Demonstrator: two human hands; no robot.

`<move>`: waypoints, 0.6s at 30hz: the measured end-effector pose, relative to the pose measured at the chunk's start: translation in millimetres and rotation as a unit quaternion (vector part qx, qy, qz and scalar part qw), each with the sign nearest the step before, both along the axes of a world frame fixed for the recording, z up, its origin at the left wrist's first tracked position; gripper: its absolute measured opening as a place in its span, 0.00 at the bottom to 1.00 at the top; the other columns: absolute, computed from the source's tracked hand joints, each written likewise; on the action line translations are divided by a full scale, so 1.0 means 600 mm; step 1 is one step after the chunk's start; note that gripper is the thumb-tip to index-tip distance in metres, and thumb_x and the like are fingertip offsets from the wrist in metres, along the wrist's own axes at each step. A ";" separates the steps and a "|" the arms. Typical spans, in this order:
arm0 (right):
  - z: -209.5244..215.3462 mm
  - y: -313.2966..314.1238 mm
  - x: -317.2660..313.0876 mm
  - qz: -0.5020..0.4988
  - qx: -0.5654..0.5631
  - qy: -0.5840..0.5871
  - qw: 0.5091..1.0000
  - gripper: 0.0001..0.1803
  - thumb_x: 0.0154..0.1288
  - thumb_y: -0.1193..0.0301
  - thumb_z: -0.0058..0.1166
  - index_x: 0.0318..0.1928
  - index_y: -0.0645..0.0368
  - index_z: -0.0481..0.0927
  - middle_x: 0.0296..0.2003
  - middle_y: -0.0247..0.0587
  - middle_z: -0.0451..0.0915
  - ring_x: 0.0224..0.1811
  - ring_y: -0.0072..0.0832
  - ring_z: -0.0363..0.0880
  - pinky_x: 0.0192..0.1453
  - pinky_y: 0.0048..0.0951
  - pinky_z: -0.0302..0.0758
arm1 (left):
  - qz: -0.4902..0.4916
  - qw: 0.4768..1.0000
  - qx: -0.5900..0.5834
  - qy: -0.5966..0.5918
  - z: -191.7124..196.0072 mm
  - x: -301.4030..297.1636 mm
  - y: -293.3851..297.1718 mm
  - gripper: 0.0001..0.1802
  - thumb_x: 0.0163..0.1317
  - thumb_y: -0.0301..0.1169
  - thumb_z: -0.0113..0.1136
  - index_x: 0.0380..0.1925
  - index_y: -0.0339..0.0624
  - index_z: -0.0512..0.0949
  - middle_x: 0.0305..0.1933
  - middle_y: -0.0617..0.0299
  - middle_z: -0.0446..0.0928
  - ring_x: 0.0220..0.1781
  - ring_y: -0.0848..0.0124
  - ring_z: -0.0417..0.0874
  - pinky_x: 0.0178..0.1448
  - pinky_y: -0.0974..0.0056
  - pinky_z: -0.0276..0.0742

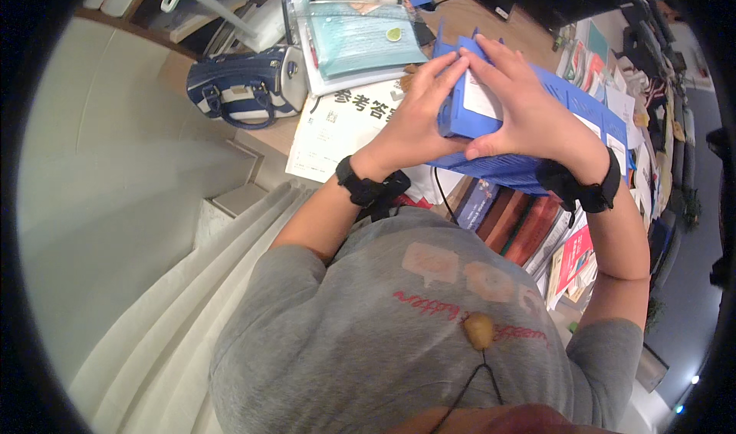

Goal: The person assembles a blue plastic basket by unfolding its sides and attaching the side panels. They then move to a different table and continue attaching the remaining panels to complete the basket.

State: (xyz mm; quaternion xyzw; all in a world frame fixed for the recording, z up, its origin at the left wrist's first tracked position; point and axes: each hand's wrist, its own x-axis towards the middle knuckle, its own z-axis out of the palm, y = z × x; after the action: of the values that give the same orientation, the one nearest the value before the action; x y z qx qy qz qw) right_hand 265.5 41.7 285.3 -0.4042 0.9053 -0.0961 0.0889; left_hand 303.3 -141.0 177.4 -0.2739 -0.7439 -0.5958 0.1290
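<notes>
Blue file boxes (537,120), ribbed plastic ones standing in a row, sit right of centre in the upper half of the frame, on the counter (268,139) above a stack of books (521,219). Both hands are on the nearest box: the left hand (418,116) wraps its near end with fingers curled over the top edge, and the right hand (529,104) lies flat across the top, fingers spread toward the white label. Fingertips of the two hands meet over the spine. Judging by this, the box is gripped but not lifted clear; it is level with its neighbours. To the left lie a printed white sheet (341,127), a clear folder (360,35) and a striped navy handbag (245,85), untouched.
</notes>
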 end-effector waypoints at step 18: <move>0.061 0.210 0.151 -0.202 0.050 0.132 0.969 0.50 0.43 0.50 0.68 0.69 0.47 0.64 0.71 0.39 0.58 0.76 0.46 0.47 0.75 0.58 0.42 | 0.011 0.962 -0.267 0.062 0.092 0.016 -0.019 0.51 0.32 0.36 0.80 0.63 0.49 0.68 0.72 0.46 0.55 0.72 0.47 0.57 0.73 0.49 0.55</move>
State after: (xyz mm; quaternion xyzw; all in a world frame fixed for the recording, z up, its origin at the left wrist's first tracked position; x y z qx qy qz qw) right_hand 355.9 167.8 321.8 -0.2167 0.9756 -0.0120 -0.0324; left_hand 312.9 -152.1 232.4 -0.3266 -0.8693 -0.3562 0.1038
